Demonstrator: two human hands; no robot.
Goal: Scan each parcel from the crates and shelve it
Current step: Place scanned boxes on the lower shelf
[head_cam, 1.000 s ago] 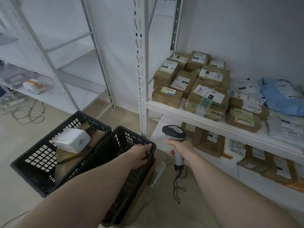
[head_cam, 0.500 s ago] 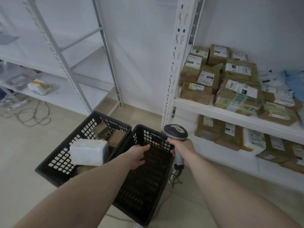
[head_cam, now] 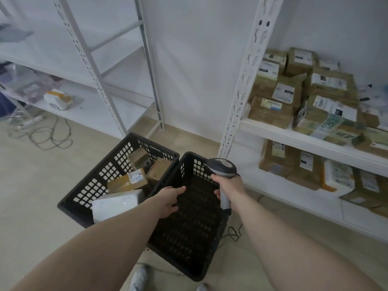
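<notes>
Cables [head_cam: 45,134] (tangled) beside left shelving [head_cam: 98,85]

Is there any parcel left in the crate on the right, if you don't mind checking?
No, the right crate shows only its bare mesh floor; parcels lie in the left crate.

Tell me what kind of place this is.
Probably a parcel sorting or storage room: labelled parcels stacked on metal shelves, black crates on the floor, a barcode scanner in the right hand.

A small white and orange device [head_cam: 57,99] is sitting on the low white rack [head_cam: 98,110] to my left. Loose cables [head_cam: 49,136] are lying tangled on the beige floor [head_cam: 37,185] in front of it. A white wall [head_cam: 195,66] is standing ahead of me.
</notes>
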